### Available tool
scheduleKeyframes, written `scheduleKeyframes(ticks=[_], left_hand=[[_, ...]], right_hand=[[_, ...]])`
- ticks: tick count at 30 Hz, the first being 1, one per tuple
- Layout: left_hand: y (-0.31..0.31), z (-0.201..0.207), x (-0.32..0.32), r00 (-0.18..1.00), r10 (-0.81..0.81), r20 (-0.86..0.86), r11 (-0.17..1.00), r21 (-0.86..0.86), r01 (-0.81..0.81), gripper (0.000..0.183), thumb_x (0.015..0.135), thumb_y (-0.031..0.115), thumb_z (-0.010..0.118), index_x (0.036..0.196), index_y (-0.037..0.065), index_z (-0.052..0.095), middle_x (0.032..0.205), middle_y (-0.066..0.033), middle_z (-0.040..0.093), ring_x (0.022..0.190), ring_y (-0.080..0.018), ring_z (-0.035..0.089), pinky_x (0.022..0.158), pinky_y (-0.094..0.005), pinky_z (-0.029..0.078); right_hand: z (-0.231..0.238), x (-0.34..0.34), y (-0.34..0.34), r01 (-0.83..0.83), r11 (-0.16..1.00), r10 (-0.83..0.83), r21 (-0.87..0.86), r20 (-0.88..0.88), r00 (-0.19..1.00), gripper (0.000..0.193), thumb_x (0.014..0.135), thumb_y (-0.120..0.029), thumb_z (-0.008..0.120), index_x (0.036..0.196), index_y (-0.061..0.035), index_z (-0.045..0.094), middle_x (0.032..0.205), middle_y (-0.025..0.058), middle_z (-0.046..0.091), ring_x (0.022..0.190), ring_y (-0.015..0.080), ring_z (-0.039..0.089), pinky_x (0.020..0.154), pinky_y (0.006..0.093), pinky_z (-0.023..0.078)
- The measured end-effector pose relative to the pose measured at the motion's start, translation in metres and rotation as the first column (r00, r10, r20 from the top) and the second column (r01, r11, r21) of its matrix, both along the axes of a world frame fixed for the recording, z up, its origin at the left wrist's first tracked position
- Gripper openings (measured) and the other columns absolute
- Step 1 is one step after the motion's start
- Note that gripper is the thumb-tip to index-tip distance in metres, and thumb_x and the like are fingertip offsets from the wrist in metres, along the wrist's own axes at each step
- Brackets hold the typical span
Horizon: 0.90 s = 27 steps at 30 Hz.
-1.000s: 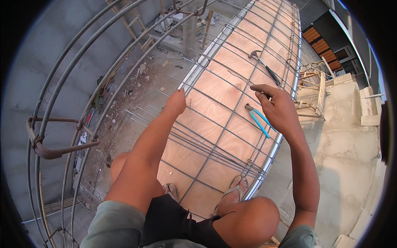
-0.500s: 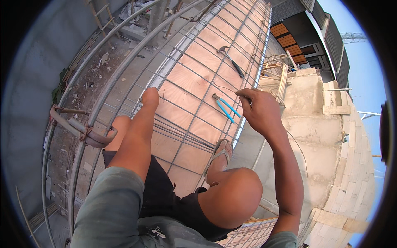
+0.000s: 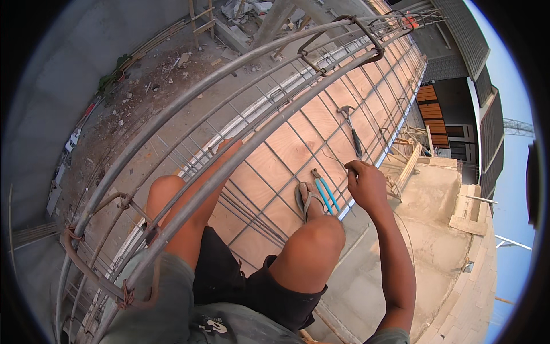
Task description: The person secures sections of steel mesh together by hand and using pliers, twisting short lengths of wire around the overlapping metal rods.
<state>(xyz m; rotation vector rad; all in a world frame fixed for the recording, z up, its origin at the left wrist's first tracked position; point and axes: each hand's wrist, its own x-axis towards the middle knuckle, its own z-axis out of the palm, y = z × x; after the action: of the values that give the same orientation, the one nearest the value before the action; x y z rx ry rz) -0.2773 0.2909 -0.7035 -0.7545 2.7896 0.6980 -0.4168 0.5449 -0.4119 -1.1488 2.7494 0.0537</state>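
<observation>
My right hand (image 3: 367, 184) is closed in a pinch on a thin wire (image 3: 334, 159), whose end sticks out past the fingertips. A long loop of it seems to trail beside the forearm. Just left of that hand, end-cutting nippers (image 3: 325, 192) with light blue handles lie on the steel mesh (image 3: 298, 172), close to my sandalled foot (image 3: 310, 200). Farther off rests a claw hammer (image 3: 350, 131) with a dark grip. My left hand (image 3: 231, 144) reaches to the mesh's left edge. Long bars cross in front of it and hide its fingers.
A cage of long steel bars (image 3: 229, 163) with tied stirrups (image 3: 378, 51) curves across my left side. Pinkish plywood (image 3: 275, 160) lies beneath the mesh. Down on the left is a lower floor with rubble (image 3: 154, 100). Concrete and timber formwork (image 3: 427, 195) stand at the right.
My view has shifted, so the bar cage now crosses over my left forearm and hides the hand. The right hand keeps its pinch on the wire. Nippers and hammer still lie on the mesh.
</observation>
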Motion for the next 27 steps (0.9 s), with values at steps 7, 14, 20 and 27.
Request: scheduleKeyframes(ticks=[7,14,20,27], left_hand=[[-0.01,-0.013,0.003,0.98,0.095,0.174,0.994,-0.072,-0.083,0.016,0.084,-0.001,0.061,0.088,-0.005,0.076,0.094,-0.0267,0.073,0.089,-0.0412,0.074,0.077,-0.0466,0.062],[-0.007,-0.006,-0.007,0.933,0.208,0.293,0.978,-0.061,-0.199,0.017,0.082,-0.002,0.061,0.09,-0.003,0.076,0.098,-0.0258,0.073,0.094,-0.0404,0.073,0.079,-0.0479,0.061],[0.0,-0.009,-0.006,0.905,0.314,0.287,0.949,-0.097,-0.299,0.019,0.083,0.0,0.06,0.091,0.002,0.077,0.092,-0.0251,0.072,0.09,-0.0413,0.072,0.082,-0.0514,0.058],[0.003,0.007,-0.032,0.858,0.282,0.429,0.953,-0.227,-0.199,0.016,0.088,0.017,0.069,0.088,0.005,0.078,0.084,-0.0186,0.073,0.082,-0.0382,0.072,0.07,-0.0448,0.058]], right_hand=[[-0.131,-0.143,-0.108,-0.354,0.935,0.354,-0.007,0.062,0.933,0.021,0.089,-0.017,0.061,0.1,-0.0166,0.079,0.089,0.0129,0.075,0.079,0.0316,0.072,0.071,0.0439,0.057],[-0.227,-0.228,-0.206,-0.484,0.872,0.489,-0.074,0.167,0.856,0.021,0.085,-0.019,0.063,0.096,-0.0148,0.08,0.087,0.017,0.075,0.085,0.0368,0.073,0.076,0.0482,0.058],[-0.264,-0.229,-0.207,-0.414,0.907,0.42,-0.08,0.258,0.87,0.017,0.079,-0.015,0.068,0.09,-0.0054,0.078,0.095,0.0208,0.074,0.086,0.0392,0.072,0.077,0.0481,0.059],[-0.303,-0.214,-0.191,-0.497,0.756,0.59,-0.425,0.116,0.799,0.011,0.086,-0.007,0.062,0.089,-0.0025,0.071,0.097,0.0171,0.07,0.08,0.0365,0.071,0.068,0.0469,0.058]])
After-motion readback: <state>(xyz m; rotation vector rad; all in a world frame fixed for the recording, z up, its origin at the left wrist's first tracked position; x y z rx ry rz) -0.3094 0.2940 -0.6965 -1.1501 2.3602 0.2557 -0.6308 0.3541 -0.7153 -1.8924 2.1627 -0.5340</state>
